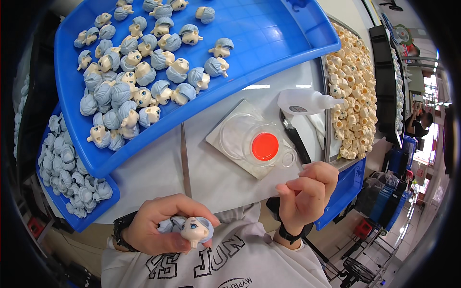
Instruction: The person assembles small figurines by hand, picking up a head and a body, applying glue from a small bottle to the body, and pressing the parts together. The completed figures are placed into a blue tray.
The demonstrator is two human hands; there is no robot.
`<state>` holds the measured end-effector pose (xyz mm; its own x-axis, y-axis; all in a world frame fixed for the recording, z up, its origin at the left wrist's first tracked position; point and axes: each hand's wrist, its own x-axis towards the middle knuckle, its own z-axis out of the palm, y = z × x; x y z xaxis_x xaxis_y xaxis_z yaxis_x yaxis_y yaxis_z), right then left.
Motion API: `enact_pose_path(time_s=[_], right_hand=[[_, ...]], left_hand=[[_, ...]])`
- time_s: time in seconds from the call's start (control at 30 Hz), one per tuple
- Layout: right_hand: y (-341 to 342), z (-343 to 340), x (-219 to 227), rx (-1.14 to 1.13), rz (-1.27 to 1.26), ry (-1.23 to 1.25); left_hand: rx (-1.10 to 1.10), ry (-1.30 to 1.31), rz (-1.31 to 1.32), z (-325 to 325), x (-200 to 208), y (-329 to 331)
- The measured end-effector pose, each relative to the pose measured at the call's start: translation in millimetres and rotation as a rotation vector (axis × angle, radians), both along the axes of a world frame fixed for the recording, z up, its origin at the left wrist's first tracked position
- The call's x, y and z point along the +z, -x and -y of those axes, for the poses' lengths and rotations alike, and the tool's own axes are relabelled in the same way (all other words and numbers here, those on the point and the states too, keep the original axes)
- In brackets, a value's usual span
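Note:
At the front edge of the table my left hand (pixel 165 223) is closed around a small doll head (pixel 196 229) with light blue hair and a painted blue eye. A grey-blue hair piece (pixel 170 224) shows beside it in the same grip; whether it belongs to the head I cannot tell. My right hand (pixel 307 194) is raised to the right, fingers loosely curled, with nothing visible in them. Nearest to it stands a clear round container (pixel 245 139) with a red disc (pixel 265 146) in it, on a pale square slab (pixel 216 139).
A big blue tray (pixel 269 43) of blue-haired doll heads covers the back left. A blue bin (pixel 113 192) holds loose hair pieces. Beige head parts (pixel 353 91) fill a metal tray at right. A white squeeze bottle (pixel 300 102), black-handled knife (pixel 297 137) and metal strip (pixel 185 158) lie on the table.

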<state>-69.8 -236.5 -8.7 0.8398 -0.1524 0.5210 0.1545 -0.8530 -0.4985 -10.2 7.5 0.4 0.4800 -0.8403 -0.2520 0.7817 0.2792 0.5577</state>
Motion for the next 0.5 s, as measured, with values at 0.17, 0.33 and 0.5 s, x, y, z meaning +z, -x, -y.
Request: enact_pose_path(time_s=[0.17, 0.33, 0.5], right_hand=[[4, 0, -1, 0.069, 0.054, -0.091], [7, -3, 2, 0.072, 0.049, -0.207], [10, 9, -1, 0.278, 0.079, -0.261]], left_hand=[[0.006, -0.007, 0.0, 1, 0, 0], [-0.002, -0.02, 0.016, 1, -1, -1], [0.015, -0.049, 0.054, 1, -1, -1]])
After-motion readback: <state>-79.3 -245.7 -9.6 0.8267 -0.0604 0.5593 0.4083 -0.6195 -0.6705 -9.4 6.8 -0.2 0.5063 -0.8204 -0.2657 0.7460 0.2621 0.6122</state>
